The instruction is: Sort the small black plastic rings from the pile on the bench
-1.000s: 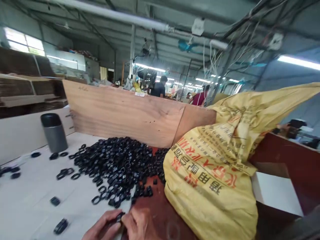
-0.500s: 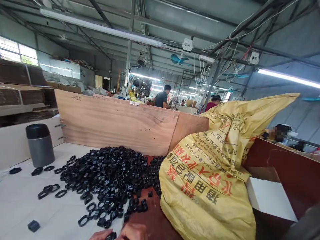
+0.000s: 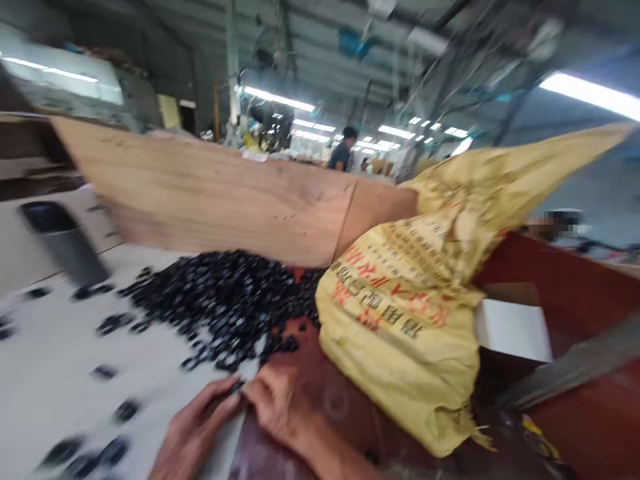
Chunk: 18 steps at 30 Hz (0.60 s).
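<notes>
My left hand point(image 3: 197, 417) is at the front of the table, thumb and forefinger closed on a small black part point(image 3: 237, 385). My right hand point(image 3: 280, 403) meets it there, its fingers bent and pressed against the same part. Motion blur and the fingers hide most of the part's shape. Just beyond both hands lies a large heap of small black plastic rings point(image 3: 225, 303). Several loose black pieces point(image 3: 127, 410) are scattered on the white surface left of my left hand.
A full yellow sack point(image 3: 400, 360) stands on the dark red tabletop to the right. Behind it are a white box point(image 3: 515, 330) and a red board. A wooden board point(image 3: 225, 200) walls the back. At left stands a grey bottle point(image 3: 65, 243). Co-workers are farther off.
The view dipped up then down again, so my hands and forearms show more fully now. My hands stay together at the small black part. A person in the background has shifted.
</notes>
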### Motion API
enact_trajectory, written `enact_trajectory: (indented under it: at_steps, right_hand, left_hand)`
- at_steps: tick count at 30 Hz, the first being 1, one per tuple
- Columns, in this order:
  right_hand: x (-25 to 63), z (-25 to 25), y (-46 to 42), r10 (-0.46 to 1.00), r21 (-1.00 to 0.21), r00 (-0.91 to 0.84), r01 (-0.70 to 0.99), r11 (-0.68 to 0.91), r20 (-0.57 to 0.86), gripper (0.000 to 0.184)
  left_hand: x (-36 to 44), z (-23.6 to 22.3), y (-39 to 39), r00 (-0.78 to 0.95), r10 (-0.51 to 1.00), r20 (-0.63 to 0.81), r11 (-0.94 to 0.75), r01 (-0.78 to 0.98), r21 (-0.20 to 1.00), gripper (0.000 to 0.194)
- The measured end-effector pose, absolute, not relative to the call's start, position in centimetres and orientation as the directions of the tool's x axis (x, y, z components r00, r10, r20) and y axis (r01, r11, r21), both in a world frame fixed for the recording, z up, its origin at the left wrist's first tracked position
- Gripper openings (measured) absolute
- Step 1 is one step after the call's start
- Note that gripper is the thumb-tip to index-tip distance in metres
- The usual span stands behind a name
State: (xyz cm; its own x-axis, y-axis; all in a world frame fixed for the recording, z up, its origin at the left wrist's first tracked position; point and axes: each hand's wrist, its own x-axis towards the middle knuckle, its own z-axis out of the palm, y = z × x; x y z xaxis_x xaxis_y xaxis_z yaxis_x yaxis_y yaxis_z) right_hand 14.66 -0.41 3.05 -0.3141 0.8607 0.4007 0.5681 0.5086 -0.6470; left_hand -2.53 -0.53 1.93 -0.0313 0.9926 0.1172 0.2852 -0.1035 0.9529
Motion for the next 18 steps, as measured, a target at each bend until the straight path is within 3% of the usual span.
enact_trajectory:
  at_steps: [5,11,14,18]
  right_hand:
    - [14.7,2.8,0.3,0.854,-0.759,-0.321,0.399,0.514,0.409,0.010]
    - [14.4,2.2,-0.2,0.864,-0.788,-0.328,0.373,0.490,0.382,0.013]
    - [13.9,2.3,-0.5,0.924,-0.888,-0.304,0.323,0.329,0.231,0.011]
    - [13.3,2.1,-0.8,0.938,-0.984,-0.344,0.175,0.025,-0.037,0.014]
  left_hand:
    - [-3.0,2.6,-1.6,0.044,0.998,-0.045,0.046,-0.042,0.998,0.036]
    - [-2.6,2.6,-1.9,0.118,0.992,-0.033,0.061,-0.242,0.968,0.030]
    - [-2.6,2.2,-2.1,0.121,0.993,0.012,0.011,-0.185,0.983,0.026]
    - [-3.5,1.7,-2.9,0.085,0.983,0.163,-0.175,0.153,0.973,0.022]
